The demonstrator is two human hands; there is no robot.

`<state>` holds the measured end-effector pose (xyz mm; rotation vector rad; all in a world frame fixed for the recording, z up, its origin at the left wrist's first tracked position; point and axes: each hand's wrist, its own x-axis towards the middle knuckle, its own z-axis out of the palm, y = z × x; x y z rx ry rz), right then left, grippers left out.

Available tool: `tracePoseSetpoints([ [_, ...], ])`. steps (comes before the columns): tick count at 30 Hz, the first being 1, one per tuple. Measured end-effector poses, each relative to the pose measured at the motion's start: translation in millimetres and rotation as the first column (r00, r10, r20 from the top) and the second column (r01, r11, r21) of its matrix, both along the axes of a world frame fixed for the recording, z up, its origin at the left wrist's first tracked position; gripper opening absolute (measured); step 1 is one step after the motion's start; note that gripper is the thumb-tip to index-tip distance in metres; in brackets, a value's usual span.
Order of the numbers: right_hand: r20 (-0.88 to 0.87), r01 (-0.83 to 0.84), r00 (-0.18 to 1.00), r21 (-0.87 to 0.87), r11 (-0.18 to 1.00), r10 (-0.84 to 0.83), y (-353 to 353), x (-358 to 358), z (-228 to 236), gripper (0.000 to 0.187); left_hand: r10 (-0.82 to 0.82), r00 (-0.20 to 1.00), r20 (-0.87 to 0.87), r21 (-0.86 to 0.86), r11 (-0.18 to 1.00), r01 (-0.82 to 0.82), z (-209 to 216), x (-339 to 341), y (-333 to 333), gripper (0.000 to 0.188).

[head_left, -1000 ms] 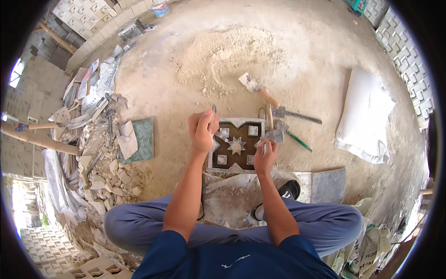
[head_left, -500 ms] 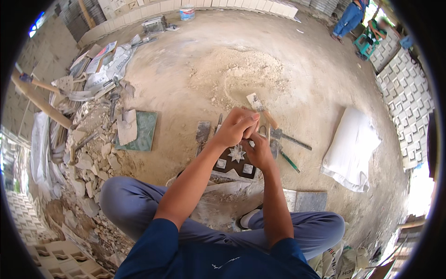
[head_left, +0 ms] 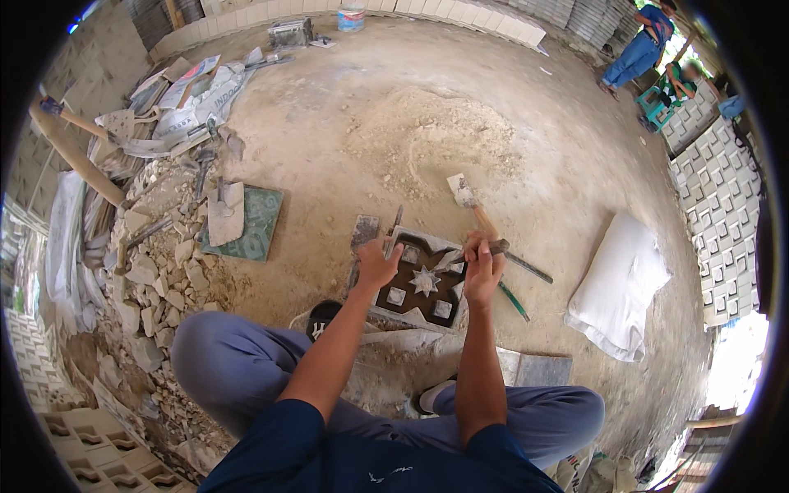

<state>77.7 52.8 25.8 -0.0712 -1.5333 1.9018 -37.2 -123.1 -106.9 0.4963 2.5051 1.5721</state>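
1 square mould (head_left: 417,315) is lying on the ground (head_left: 320,148) before the person's folded legs (head_left: 530,411), and the step in hand seems to be work at its 2 sides. the left hand (head_left: 378,267) is spreading its fingers by the left rim, apparently holding nothing. the right hand (head_left: 483,271) is curling its fingers beside 1 dark tool end (head_left: 499,246); whether it is gripping that, i cannot tell. the next move is probably calling for care around the raised shapes: 1 star (head_left: 425,282) and 3 clearly showing square blocks (head_left: 396,296).
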Motion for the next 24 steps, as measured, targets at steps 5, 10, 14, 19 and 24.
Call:
tracePoseSetpoints([
  [5, -0.144, -0.033, 0.989, -0.083, 0.996, 0.021, -11, -27, -12, 0.062, 0.086, 0.990, -0.113, -0.097, 0.991, -0.097, -30, 1, 3, 0.078],
  [10, -0.052, -0.108, 0.993, -0.017, 0.994, 0.107, -1, -42, -17, 0.078, 0.027, 0.988, 0.154, -0.139, 0.990, -0.005, -26, 4, 16, 0.094],
  [14, -0.025, -0.112, 0.993, -0.034, 0.993, 0.111, 2, -53, -16, 0.082, -0.008, 0.975, 0.222, -0.167, 0.985, 0.046, -18, 4, 18, 0.097],
  [19, -0.024, -0.125, 0.992, 0.015, 0.992, 0.125, -2, -45, -8, 0.083, 0.027, 0.981, 0.191, -0.161, 0.987, 0.004, -16, 5, 19, 0.095],
  [24, -0.010, -0.072, 0.997, -0.113, 0.991, 0.072, -9, -54, -15, 0.083, 0.036, 0.973, 0.229, -0.139, 0.990, -0.004, -19, -1, 14, 0.094],
])
